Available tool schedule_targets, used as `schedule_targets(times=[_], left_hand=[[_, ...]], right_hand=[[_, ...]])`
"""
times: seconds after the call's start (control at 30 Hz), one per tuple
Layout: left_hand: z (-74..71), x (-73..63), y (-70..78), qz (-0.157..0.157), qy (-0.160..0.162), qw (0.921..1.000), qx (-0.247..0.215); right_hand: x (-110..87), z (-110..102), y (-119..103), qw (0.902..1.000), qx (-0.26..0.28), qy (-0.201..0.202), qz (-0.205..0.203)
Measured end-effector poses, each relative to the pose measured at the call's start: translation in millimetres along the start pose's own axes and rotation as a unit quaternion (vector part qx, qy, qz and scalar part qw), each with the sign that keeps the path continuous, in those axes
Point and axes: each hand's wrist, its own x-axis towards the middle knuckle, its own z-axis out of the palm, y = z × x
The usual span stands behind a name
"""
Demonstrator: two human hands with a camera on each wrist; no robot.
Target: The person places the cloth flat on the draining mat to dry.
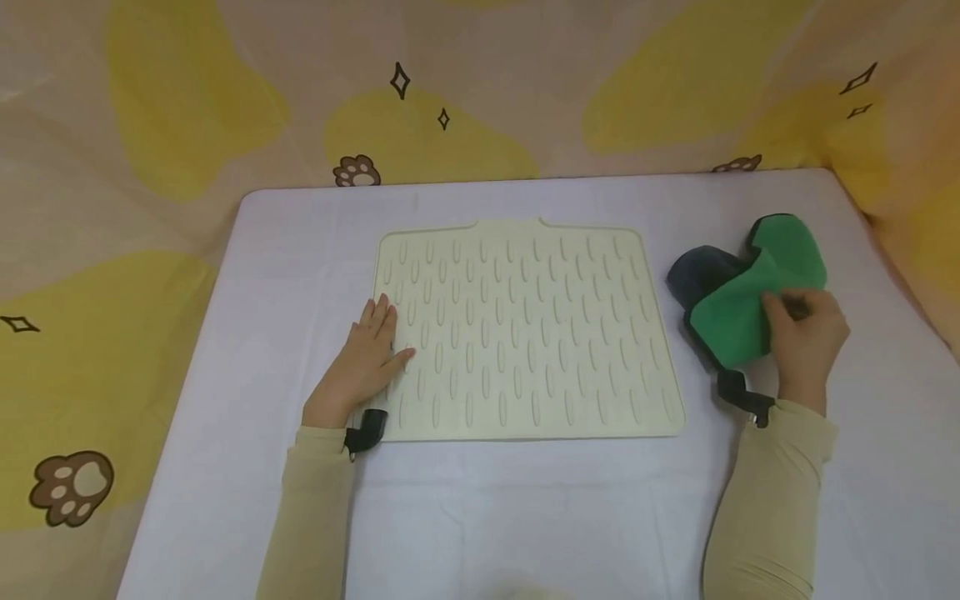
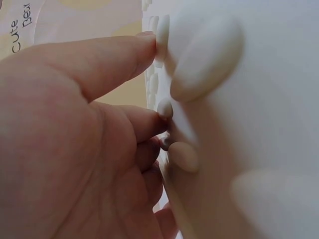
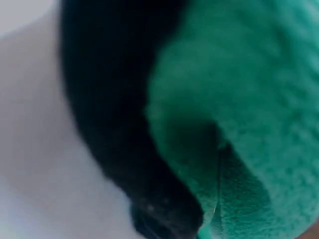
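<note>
A cream drying mat [image 1: 525,317] with rows of raised oval bumps lies in the middle of the table. My left hand [image 1: 362,364] rests on its left edge, fingers straight and thumb spread inward. In the left wrist view the fingertips [image 2: 147,45] touch the mat among its bumps [image 2: 209,57]. On the right, a bunched plush cleaning cloth [image 1: 738,308], green with a dark grey side, is pinched by my right hand [image 1: 810,337] at its right edge. The green pile [image 3: 249,89] and dark side fill much of the right wrist view, which hides the fingers.
The table [image 1: 525,517] has a white cover and rounded far corners. Behind it and at both sides hangs a yellow and beige patterned fabric [image 1: 480,92] with paw prints. Black wrist cameras [image 1: 367,430] sit at both sleeve cuffs, the right one close to the cloth.
</note>
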Motion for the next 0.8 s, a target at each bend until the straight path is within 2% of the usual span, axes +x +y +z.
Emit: schedule_targets(times=[0.13, 0.43, 0.8], left_hand=[[-0.9, -0.5, 0.8, -0.001, -0.001, 1.0000, -0.003], [-1.8, -1.5, 2.4, 0.000, -0.012, 0.9999, 0.008], [-2.9, -2.9, 2.7, -0.018, -0.021, 0.9995, 0.014]], right_hand=[[0.1, 0, -7, 0.9991, 0.038, 0.017, -0.009], [-4.2, -2, -24, 0.9970, 0.069, 0.027, -0.022], [-8.5, 0, -46, 0.9914, 0.116, 0.013, -0.061]])
